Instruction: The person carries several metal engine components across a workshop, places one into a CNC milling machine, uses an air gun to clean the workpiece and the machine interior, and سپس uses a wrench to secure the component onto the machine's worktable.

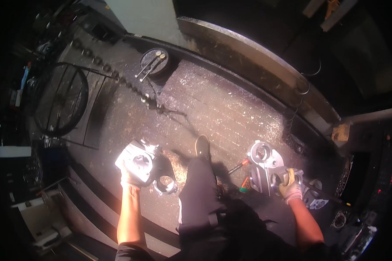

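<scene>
My left hand (127,177), washed out by bright light, is closed on the near edge of a silvery metal casting (135,162) with a round bore. Beside and partly behind it shows another ring-shaped metal part (165,186). To the right, my gloved right hand (291,189) has its fingers wrapped over the edge of a grey metal casting (260,179) with a round hole. A further bored casting (262,151) shows just beyond it, and another metal part (316,200) lies to the right of the glove. Whether these parts touch each other I cannot tell.
A heavy chain (106,68) hangs across the far left. Beyond it stands a round-topped drum (154,61) with two rod-like tools. A large dark wheel (85,98) is at the left. Near my right hand are a red-handled tool (239,166) and an orange-and-green object (245,184). My shoe (202,146) is on the floor.
</scene>
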